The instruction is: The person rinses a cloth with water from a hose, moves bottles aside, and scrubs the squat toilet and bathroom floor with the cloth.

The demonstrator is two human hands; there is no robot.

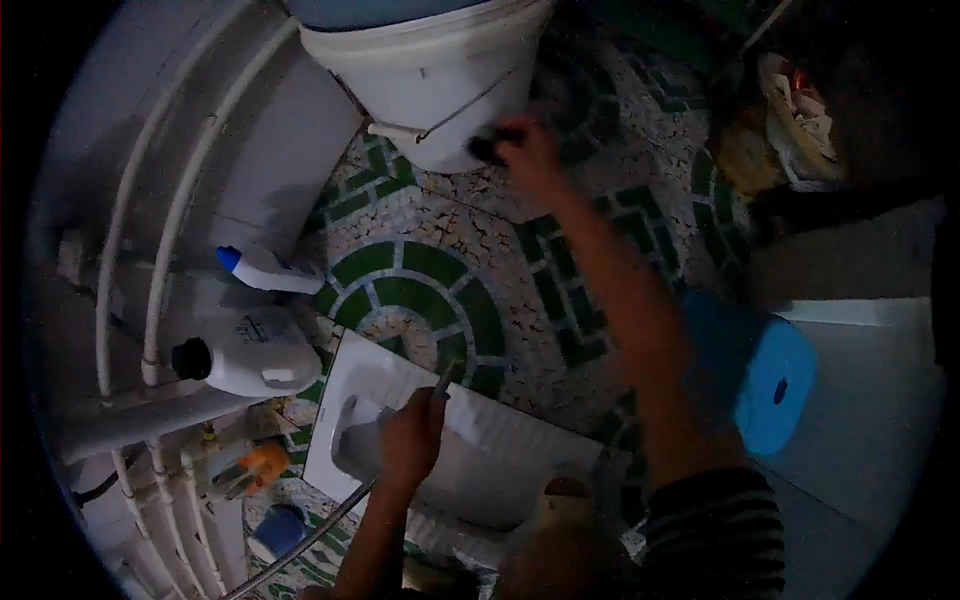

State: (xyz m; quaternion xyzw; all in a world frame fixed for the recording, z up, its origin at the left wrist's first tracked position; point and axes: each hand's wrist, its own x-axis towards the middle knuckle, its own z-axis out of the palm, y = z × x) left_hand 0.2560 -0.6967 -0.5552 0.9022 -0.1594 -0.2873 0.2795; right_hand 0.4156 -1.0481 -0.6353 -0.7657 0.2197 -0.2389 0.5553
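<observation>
My left hand is closed around the grey end of a metal hose, above the white squat toilet. My right hand reaches far forward, closed on a small black object beside the lower part of a white bucket. The bucket's wire handle hangs down its side. What the black object is cannot be made out in the dim light.
White pipes run along the left wall. Near them are a blue-capped bottle, a white jug and an orange item. A blue plastic object stands at right; a bag of waste is top right.
</observation>
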